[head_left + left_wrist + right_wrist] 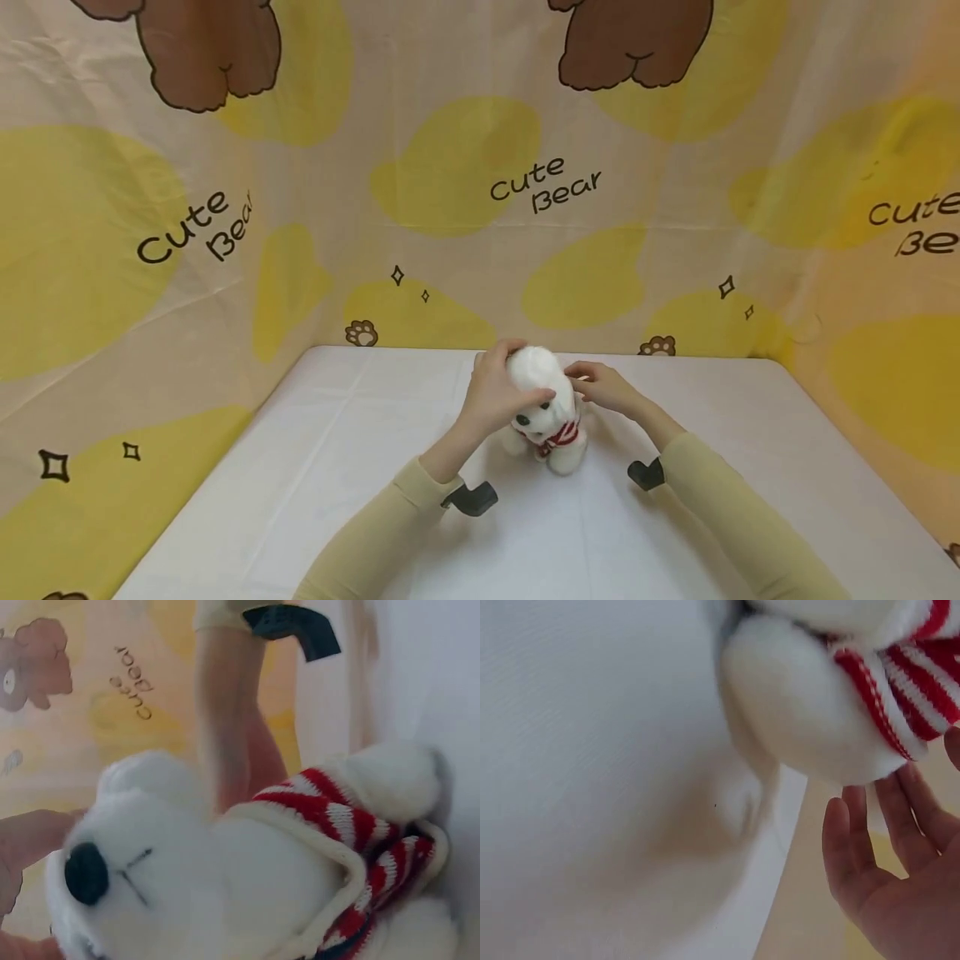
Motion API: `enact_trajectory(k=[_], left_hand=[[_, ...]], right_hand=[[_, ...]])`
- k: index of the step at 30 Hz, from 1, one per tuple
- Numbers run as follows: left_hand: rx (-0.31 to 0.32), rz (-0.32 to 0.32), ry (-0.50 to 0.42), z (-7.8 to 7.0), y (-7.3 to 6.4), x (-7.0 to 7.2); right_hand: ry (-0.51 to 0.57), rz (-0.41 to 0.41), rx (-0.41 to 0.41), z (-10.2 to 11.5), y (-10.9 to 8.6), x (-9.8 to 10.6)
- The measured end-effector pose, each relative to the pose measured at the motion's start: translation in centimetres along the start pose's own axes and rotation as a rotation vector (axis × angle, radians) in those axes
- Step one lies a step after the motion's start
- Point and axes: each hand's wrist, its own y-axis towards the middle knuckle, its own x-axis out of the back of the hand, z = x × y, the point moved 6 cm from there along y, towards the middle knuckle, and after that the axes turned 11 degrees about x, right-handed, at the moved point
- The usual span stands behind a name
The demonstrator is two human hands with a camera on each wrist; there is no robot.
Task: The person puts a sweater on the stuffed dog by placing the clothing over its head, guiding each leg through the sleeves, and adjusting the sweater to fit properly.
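A white plush dog with a black nose stands on the white table, wearing a red-and-white striped knit sweater. My left hand grips its head, thumb across the face near an eye and fingers round the top and far side. On the toy's other side, my right hand is at its back, fingertips right at the fur and sweater. Seen from the right wrist, this hand has loosely bent, spread fingers beside the plush body. Part of the toy's back is hidden in the head view.
The white tabletop reaches a cloth backdrop with yellow patches, bears and "Cute Bear" lettering at the back and sides. Black wrist mounts stick out from both sleeves, close over the table.
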Motion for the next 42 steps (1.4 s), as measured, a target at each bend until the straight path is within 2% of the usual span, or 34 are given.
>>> enact_trajectory(k=[5,10,13,16,19,25,27,29,31,34,37,42], left_hand=[[0.044,0.068,-0.032,1.1,1.4,1.5],[0.109,0.247,-0.1,2.1,3.3,2.1],[0.083,0.35,-0.126,2.5,4.5,2.2],[0.043,0.423,-0.143,2.7,5.4,2.2],[0.01,0.473,-0.17,3.1,6.2,2.0],[-0.022,0.527,-0.22,3.1,6.3,2.2],[-0.027,0.512,-0.226,3.4,6.5,2.1],[-0.026,0.461,-0.228,3.4,6.4,2.2],[-0.045,0.369,-0.213,2.8,6.2,2.6],[-0.092,0.2,-0.15,1.4,5.7,2.9],[-0.138,0.096,-0.063,0.2,5.3,2.4],[-0.149,0.044,0.065,-0.2,4.9,1.1]], right_hand=[[-0.156,-0.055,-0.001,0.4,-1.3,0.6],[-0.237,-0.129,-0.035,1.0,-2.8,0.9],[-0.246,-0.149,-0.045,1.4,-3.5,0.8],[-0.257,-0.16,-0.058,1.8,-4.0,0.7],[-0.26,-0.166,-0.058,2.3,-4.5,0.5],[-0.226,-0.18,-0.038,3.2,-5.1,0.0],[-0.189,-0.2,-0.053,3.3,-5.2,0.2],[-0.15,-0.236,-0.064,3.4,-5.4,0.6],[-0.119,-0.288,-0.077,3.5,-5.4,1.2],[-0.093,-0.335,-0.09,3.6,-4.8,1.7],[-0.074,-0.312,-0.131,3.3,-3.9,1.4],[-0.074,-0.222,-0.255,2.1,-2.8,0.3]])
